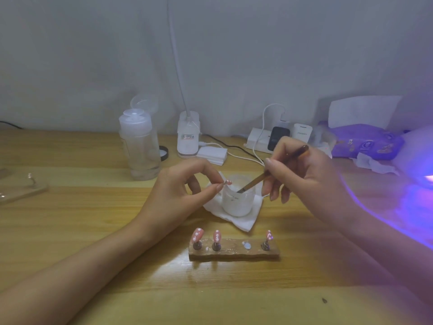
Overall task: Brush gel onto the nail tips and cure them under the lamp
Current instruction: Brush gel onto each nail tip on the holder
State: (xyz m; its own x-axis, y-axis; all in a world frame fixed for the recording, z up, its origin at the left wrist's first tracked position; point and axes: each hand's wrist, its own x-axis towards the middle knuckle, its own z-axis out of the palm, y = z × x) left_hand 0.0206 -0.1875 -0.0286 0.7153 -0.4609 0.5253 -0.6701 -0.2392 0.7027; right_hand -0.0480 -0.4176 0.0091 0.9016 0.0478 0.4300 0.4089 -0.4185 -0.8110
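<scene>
the thumb and first finger of the left hand pinch one small pink nail tip, just over the rim of a white jar; the other fingers of this hand are loosely bent. the fingers of the right hand are curled around a brown brush, which is tilted, and its tip reaches into the mouth of the jar. the jar stands on a white tissue on the wooden counter. nearer to the person lies a wooden holder with three more pink nail tips standing upright on it. at the far right the lamp gives purple light. a clear bottle stands behind the left hand.
</scene>
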